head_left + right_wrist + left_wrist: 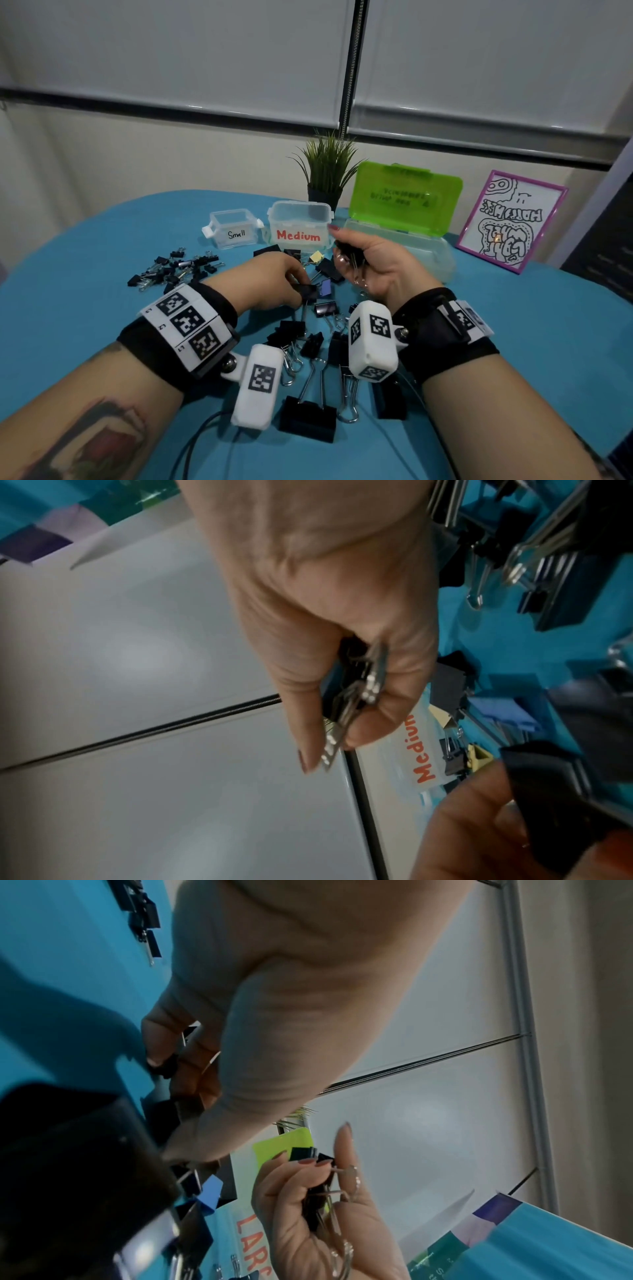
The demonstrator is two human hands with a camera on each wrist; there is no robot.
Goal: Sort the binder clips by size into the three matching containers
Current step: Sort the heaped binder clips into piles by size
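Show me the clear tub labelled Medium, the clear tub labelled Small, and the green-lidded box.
Clear plastic tub labelled Medium (297,223): head view, front wall above the red lettering.
Clear plastic tub labelled Small (219,236): head view, front wall left of the label.
Translucent box with open green lid (404,198): head view, middle of the raised lid.

A person's two forearms reach over a worktop (513,342) covered in blue cloth; both wrists wear black straps with white marker-printed camera blocks. The left hand (270,281) reaches down, its fingers (296,291) pinching a black binder clip (308,291) at the middle of a loose pile; the right hand (376,263) is raised palm-up, curled round a bunch of black clips (349,255). Larger clips (308,416) lie nearest the viewer; a scatter of small clips (174,267) lies to the left. Behind stand a clear tub marked "Small" (233,229), a tub marked "Medium" (299,222), an open green-lidded box (407,198), a potted plant (325,171) and a framed drawing (510,221).
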